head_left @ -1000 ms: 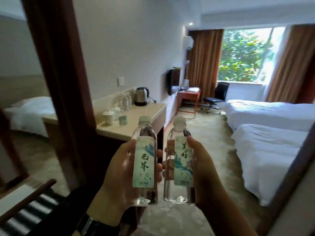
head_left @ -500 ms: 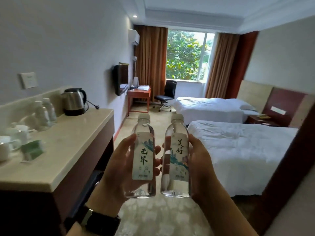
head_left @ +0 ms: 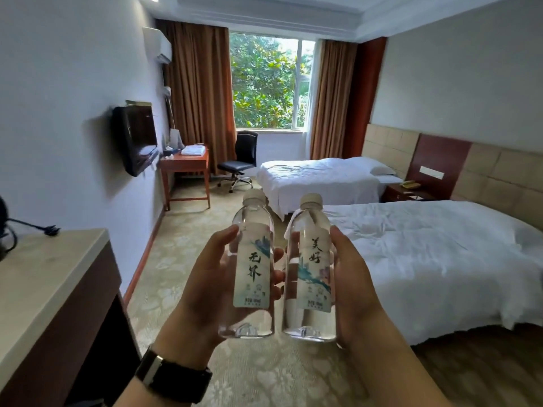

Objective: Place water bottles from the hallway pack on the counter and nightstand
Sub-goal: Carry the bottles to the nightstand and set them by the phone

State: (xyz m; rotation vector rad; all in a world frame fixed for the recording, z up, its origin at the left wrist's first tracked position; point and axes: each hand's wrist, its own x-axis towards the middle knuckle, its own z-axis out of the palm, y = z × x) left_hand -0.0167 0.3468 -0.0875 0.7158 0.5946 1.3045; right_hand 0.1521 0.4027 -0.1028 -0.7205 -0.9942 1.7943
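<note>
I hold two clear water bottles upright in front of me, side by side. My left hand [head_left: 205, 286] grips the left bottle [head_left: 252, 268], which has a white cap and a pale label with dark characters. My right hand [head_left: 352, 286] grips the right bottle [head_left: 313, 268], of the same kind. The beige-topped counter [head_left: 44, 274] lies at my lower left, close by. The dark wooden nightstand [head_left: 407, 193] stands between the two beds at the far right, with a phone on it.
Two white beds, the near bed [head_left: 426, 259] and the far bed [head_left: 320, 174], fill the right side. Patterned carpet runs up the middle toward a wooden desk [head_left: 186, 161] and an office chair [head_left: 241, 160] by the window. A wall television [head_left: 136, 139] juts from the left wall.
I have moved further into the room: the counter has slid to my lower left, its kettle and cups have gone out of view, and the beds and nightstand are nearer. Both hands still hold their bottles.
</note>
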